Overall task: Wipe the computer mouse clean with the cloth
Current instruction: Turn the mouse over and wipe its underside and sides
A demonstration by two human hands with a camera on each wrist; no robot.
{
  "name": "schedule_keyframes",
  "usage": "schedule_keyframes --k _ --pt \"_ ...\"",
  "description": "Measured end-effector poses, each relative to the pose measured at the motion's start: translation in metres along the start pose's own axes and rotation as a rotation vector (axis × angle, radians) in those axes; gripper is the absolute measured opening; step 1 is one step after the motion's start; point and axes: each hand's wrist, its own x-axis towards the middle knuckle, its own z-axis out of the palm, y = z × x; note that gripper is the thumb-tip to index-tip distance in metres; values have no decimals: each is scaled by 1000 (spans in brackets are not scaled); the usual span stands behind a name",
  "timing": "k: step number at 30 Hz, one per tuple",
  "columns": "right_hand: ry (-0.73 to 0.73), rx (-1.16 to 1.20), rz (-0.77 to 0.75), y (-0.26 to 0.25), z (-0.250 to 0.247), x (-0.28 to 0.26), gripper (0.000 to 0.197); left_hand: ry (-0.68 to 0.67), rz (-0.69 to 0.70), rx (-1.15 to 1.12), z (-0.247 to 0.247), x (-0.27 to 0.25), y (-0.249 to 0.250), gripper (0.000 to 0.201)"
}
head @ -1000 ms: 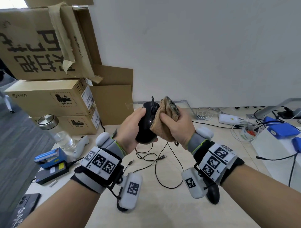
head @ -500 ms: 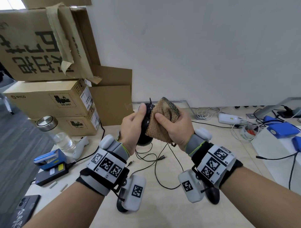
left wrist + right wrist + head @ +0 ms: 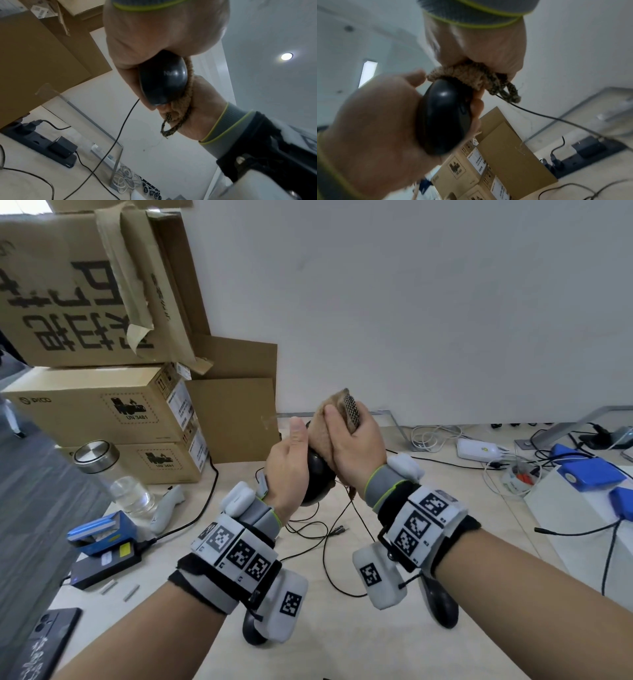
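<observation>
both hands have lifted and turned inward since a second ago, left hand (image 3: pixel 291 470) gripping the black wired mouse (image 3: pixel 317 481) above the desk, right hand (image 3: pixel 356 450) clutching the brown cloth (image 3: pixel 325 436) against it, wiping seemingly midway.

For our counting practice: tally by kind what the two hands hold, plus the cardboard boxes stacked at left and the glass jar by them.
Computer mouse: 1
Cloth: 1
Stacked cardboard boxes: 3
Glass jar: 1
Total: 6
</observation>
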Motion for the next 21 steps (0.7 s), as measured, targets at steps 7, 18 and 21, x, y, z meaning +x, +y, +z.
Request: schedule_keyframes --k 7,18,21 --pt "-113 472 484 4 -7 5 44 -109 -224 -223 -7 0 -7 95" --pt "-230 228 100 3 -14 -13 13 -40 -166 -151 -3 3 -2 84" --pt "-146 144 -11 1 -5 -11 27 4 -47 -60 -1 2 -3 63"
